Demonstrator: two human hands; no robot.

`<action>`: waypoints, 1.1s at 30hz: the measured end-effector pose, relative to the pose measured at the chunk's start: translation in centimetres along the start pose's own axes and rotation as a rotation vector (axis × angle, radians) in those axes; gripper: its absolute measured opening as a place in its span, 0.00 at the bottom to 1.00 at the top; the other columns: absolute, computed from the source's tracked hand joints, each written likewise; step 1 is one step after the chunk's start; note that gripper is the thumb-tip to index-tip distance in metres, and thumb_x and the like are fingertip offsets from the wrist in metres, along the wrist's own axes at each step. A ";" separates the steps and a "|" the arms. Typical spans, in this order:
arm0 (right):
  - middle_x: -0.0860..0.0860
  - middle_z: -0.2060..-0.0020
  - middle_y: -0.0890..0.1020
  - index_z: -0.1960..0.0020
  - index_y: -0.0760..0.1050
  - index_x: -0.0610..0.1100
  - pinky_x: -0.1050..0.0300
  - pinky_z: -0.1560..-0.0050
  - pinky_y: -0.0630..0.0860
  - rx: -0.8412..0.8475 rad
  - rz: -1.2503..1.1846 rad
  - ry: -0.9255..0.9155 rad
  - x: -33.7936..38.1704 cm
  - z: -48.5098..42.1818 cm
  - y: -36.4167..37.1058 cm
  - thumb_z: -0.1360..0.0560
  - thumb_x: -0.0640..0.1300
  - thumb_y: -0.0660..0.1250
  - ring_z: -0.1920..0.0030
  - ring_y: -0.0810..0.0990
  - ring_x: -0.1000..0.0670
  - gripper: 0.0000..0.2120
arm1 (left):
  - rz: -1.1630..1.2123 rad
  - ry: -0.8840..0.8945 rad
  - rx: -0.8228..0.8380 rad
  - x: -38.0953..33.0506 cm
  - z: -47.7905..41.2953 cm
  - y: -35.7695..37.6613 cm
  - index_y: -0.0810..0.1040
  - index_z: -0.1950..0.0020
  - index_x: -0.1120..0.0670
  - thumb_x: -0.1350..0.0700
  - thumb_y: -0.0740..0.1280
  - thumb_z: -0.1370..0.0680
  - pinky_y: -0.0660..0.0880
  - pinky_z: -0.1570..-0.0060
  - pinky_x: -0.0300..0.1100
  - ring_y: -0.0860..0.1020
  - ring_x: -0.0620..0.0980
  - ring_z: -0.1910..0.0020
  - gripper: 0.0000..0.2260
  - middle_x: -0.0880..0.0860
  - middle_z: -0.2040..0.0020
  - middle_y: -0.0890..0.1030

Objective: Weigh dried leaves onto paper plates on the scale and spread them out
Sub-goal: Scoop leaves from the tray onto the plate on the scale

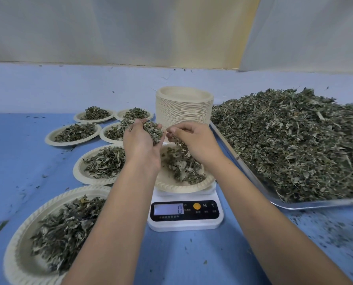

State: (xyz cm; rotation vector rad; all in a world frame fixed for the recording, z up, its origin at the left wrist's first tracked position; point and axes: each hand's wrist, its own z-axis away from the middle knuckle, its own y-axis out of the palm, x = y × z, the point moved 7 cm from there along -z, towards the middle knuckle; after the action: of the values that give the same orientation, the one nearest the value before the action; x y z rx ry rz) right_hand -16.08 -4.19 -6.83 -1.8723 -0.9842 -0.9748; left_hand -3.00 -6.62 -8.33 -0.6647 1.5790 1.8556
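Both forearms reach forward over blue tabletop (171, 254). Left hand (142, 145) palm-up and cupped, fingers (136, 125) curled round clump of dried leaves (153, 131). Right hand (198, 142) palm-down just beside it, its fingers (180, 128) pinching strands that trail onto heap on paper plate (167, 185) directly below. Plate sits on white scale (185, 223), display reading 0. Filled plates (76, 170) left of fingers, plate stack (184, 108) beyond them, leaf-heaped tray (315, 205) to right.

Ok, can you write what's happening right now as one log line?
left hand: holds dried leaves | right hand: pinches more over plate | plate: on scale, partly filled | display: 0
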 end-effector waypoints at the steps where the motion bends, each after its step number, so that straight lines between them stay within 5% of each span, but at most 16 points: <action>1: 0.51 0.59 0.85 0.54 0.83 0.44 0.65 0.50 0.77 -0.006 -0.024 0.006 0.0 0.0 0.0 0.24 0.42 0.67 0.56 0.82 0.57 0.05 | 0.003 0.000 -0.002 0.0 0.0 -0.1 0.71 0.44 0.58 0.57 0.54 0.16 0.80 0.58 0.45 0.77 0.50 0.63 0.08 0.58 0.47 0.76; 5: 0.46 0.57 0.85 0.54 0.81 0.43 0.59 0.47 0.79 -0.058 -0.220 0.057 0.2 0.0 -0.4 0.23 0.39 0.66 0.54 0.84 0.49 0.05 | 0.000 0.000 -0.006 -0.1 -0.1 -0.2 0.71 0.44 0.58 0.55 0.54 0.17 0.79 0.68 0.42 0.77 0.49 0.64 0.09 0.58 0.47 0.75; 9: 0.47 0.59 0.84 0.53 0.80 0.41 0.54 0.48 0.78 -0.106 -0.400 0.102 0.5 0.0 -1.0 0.22 0.39 0.64 0.57 0.84 0.50 0.06 | 0.021 -0.011 -0.016 -0.1 -0.2 -0.2 0.71 0.45 0.58 0.56 0.55 0.17 0.80 0.61 0.44 0.76 0.50 0.64 0.08 0.57 0.48 0.76; 12: 0.46 0.62 0.82 0.51 0.78 0.38 0.58 0.55 0.79 -0.119 -0.495 0.130 0.5 0.1 -1.1 0.21 0.36 0.61 0.62 0.80 0.51 0.07 | 0.019 -0.013 -0.021 -0.1 -0.1 -0.3 0.71 0.46 0.58 0.56 0.55 0.17 0.79 0.66 0.42 0.76 0.50 0.65 0.08 0.57 0.50 0.76; 17: 0.47 0.65 0.80 0.51 0.76 0.37 0.66 0.63 0.76 -0.121 -0.379 0.118 0.8 0.3 -1.1 0.20 0.35 0.59 0.66 0.77 0.54 0.07 | 0.021 -0.028 -0.009 0.2 0.0 -0.1 0.72 0.46 0.58 0.58 0.55 0.17 0.80 0.64 0.43 0.76 0.50 0.65 0.07 0.58 0.47 0.76; 24: 0.53 0.60 0.85 0.60 0.83 0.47 0.49 0.43 0.76 -0.043 0.100 0.071 1.2 0.7 -1.0 0.23 0.45 0.65 0.54 0.82 0.51 0.10 | 0.041 -0.036 -0.013 0.3 -0.1 -0.2 0.72 0.44 0.58 0.59 0.55 0.17 0.80 0.61 0.44 0.77 0.51 0.63 0.07 0.61 0.39 0.75; 30: 0.59 0.62 0.81 0.55 0.82 0.50 0.61 0.53 0.74 -0.081 0.072 0.033 1.5 0.6 -1.3 0.25 0.44 0.67 0.58 0.79 0.59 0.05 | 0.019 -0.036 0.017 0.5 -0.1 0.1 0.72 0.50 0.57 0.58 0.55 0.17 0.81 0.60 0.44 0.77 0.51 0.64 0.08 0.61 0.42 0.76; 33: 0.56 0.63 0.82 0.55 0.81 0.50 0.58 0.51 0.75 0.004 0.004 -0.032 2.2 0.6 -0.5 0.27 0.42 0.70 0.59 0.78 0.59 0.04 | -0.022 -0.047 0.038 0.8 0.0 0.3 0.73 0.51 0.56 0.57 0.55 0.17 0.78 0.59 0.44 0.77 0.51 0.59 0.09 0.59 0.46 0.77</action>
State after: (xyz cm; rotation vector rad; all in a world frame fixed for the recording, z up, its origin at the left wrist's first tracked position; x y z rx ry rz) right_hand -15.50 -2.87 -4.95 -1.8916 -1.0006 -0.9430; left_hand -3.79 -6.59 -8.72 -0.6150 1.5674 1.8075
